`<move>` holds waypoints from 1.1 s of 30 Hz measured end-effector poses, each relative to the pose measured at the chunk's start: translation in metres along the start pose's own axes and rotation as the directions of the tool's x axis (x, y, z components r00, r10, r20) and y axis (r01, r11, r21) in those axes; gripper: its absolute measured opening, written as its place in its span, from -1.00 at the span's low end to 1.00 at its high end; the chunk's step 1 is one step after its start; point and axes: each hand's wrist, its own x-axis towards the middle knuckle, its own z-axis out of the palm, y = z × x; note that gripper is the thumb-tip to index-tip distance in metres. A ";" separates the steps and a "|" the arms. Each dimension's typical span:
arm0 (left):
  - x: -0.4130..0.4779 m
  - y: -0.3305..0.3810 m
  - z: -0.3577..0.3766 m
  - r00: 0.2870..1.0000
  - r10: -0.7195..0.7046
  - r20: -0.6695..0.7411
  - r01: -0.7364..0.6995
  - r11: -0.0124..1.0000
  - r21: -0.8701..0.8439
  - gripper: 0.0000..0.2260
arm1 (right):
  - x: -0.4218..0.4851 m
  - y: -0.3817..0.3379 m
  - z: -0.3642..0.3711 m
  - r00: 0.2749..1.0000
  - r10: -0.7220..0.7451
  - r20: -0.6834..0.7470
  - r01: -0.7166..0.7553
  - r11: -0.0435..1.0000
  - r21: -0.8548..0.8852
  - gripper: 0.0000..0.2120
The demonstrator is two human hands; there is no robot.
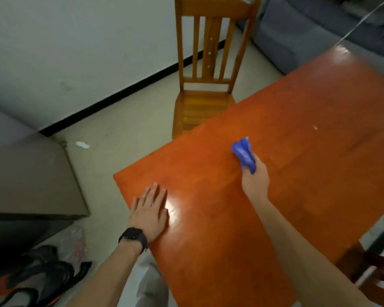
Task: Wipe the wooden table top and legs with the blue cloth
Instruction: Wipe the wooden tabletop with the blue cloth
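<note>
Orange wooden tabletop [297, 134] on a pale floor. My left hand [150, 210] lies flat, fingers straight, at its near corner. Farther in, my right hand [254, 177] grips the bunched blue cloth [244, 154] against the surface. A wooden chair [208, 69] stands beyond.

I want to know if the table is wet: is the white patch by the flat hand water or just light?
Head view: the patch beside the left hand is likely glare on the glossy table, matching a second gleam at its far corner; head view: the whole picture is soft, and the chair leans from wide-angle distortion.
</note>
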 end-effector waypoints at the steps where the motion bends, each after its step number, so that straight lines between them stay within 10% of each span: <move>1: 0.020 -0.009 -0.008 1.000 0.000 -0.028 0.000 1.000 0.011 -0.43 | 0.019 0.009 0.003 0.994 0.073 -0.084 -0.076 0.996 -0.035 -0.49; 9: 0.125 -0.084 -0.027 0.993 0.082 0.084 -0.089 0.992 0.093 -0.44 | 0.105 0.014 0.044 0.818 0.374 -0.438 -0.503 0.834 -0.226 -0.48; 15: 0.130 -0.097 -0.023 0.988 0.142 0.066 -0.147 0.986 0.076 -0.46 | 0.093 -0.051 0.159 0.992 0.118 -0.053 -0.129 0.923 -0.361 -0.36; 21: 0.104 -0.132 -0.035 0.996 0.093 -0.013 -0.092 0.949 -0.302 -0.38 | -0.028 -0.099 0.203 0.901 0.056 0.431 0.130 0.911 -0.390 -0.26; 28: 0.051 -0.135 -0.030 0.975 0.219 -0.036 -0.221 0.955 -0.197 -0.39 | -0.150 -0.091 0.184 0.813 0.061 0.580 0.205 0.901 -0.381 -0.35; 33: -0.013 -0.092 0.005 0.880 0.431 0.200 -0.448 0.892 0.049 -0.38 | -0.230 -0.053 0.123 0.815 0.154 0.559 0.185 0.845 -0.502 -0.55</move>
